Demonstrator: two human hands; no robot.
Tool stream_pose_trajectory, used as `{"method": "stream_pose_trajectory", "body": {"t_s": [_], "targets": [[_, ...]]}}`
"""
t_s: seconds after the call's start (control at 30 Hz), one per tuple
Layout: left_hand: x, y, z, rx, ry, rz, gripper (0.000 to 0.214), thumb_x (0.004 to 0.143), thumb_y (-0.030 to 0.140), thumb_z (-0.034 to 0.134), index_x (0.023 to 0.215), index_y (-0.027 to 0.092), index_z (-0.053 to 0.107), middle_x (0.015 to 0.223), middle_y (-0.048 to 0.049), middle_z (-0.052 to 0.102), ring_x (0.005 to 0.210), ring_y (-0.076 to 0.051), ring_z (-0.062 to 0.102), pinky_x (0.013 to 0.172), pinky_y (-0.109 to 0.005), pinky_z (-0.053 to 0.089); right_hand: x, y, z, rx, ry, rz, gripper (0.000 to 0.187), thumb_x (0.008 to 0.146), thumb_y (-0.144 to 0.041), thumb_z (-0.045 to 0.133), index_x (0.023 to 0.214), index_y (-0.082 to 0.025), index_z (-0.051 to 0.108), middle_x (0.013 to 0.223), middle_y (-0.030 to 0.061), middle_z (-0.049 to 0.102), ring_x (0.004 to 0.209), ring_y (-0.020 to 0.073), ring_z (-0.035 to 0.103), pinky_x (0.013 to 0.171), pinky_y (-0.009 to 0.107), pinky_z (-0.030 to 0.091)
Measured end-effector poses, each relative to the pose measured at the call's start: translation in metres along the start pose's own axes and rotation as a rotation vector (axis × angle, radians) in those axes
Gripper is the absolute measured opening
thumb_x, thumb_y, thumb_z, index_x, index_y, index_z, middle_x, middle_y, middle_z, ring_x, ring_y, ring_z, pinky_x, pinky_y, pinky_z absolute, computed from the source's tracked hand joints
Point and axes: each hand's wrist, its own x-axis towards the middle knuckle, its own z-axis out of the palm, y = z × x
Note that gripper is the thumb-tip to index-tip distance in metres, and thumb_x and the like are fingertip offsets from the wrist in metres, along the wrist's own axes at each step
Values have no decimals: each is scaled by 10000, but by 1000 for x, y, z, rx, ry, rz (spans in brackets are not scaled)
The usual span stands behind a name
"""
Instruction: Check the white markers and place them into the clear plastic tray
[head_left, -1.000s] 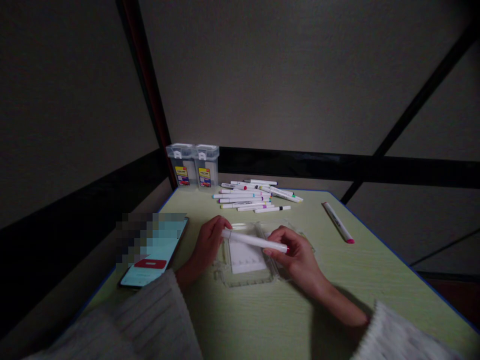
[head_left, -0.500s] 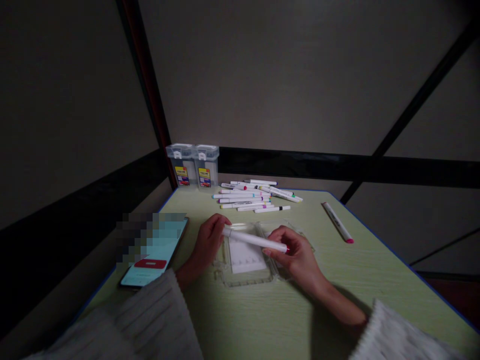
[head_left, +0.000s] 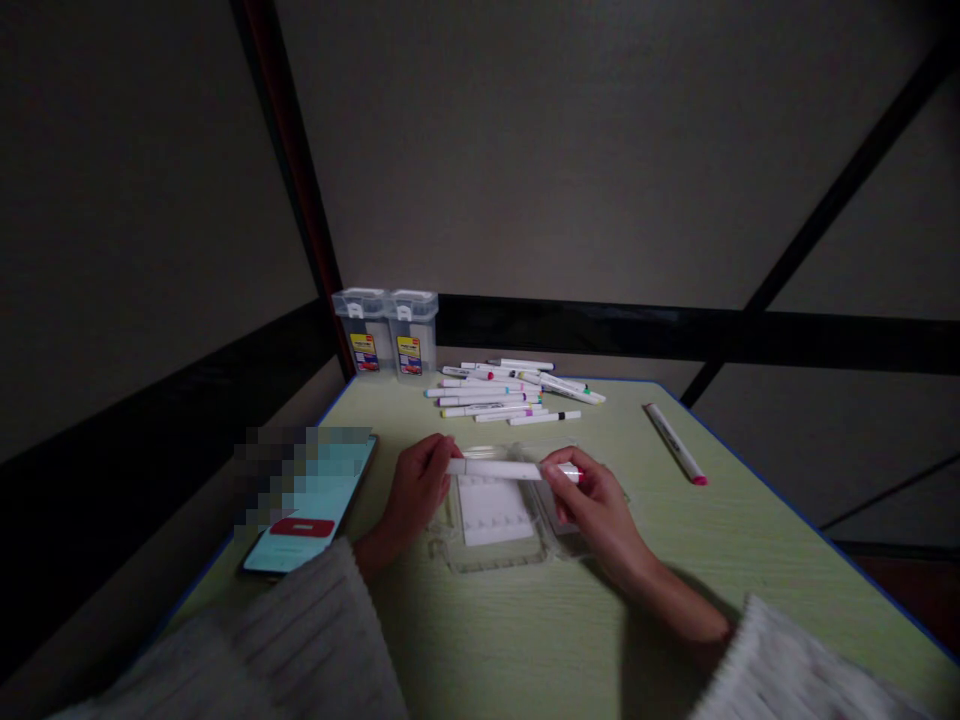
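Right-hand fingers (head_left: 579,458) and marker pile (head_left: 491,397) block the middle; dim table (head_left: 765,555) rightward seems passable

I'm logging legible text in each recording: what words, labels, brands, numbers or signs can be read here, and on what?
Nothing can be quoted with confidence.
Left clear box, yellow label: print too small.
Right clear box, similar label: too small.
Phone, red button: lettering too small; upper screen pixelated.
Loose marker: dark print, unreadable.
Marker pile: some print, unreadable.
Held marker: no readable text.
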Motion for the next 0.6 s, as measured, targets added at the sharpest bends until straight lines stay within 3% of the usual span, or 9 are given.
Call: {"method": "stream_pose_trajectory", "body": {"t_s": [0.2, 0.6], "targets": [[-1, -5, 0, 12, -45, 41, 251, 725, 399, 497, 607, 178, 484, 418, 94, 295, 338, -50, 280, 338, -163, 168, 3, 9, -2, 97, -4, 24, 402, 797, -553, 499, 623, -190, 500, 362, -78, 361, 365, 77, 284, 397, 218, 205], [-1, -6, -2, 12, -87, 19, 224, 736, 374, 473, 634, 176, 500, 431, 89, 293, 347, -49, 262, 344, -159, 171, 3, 9, -1, 188, -5, 75, 329, 719, -499, 620, 689, -190, 509, 426, -76, 411, 403, 75, 277, 412, 219, 173]]}}
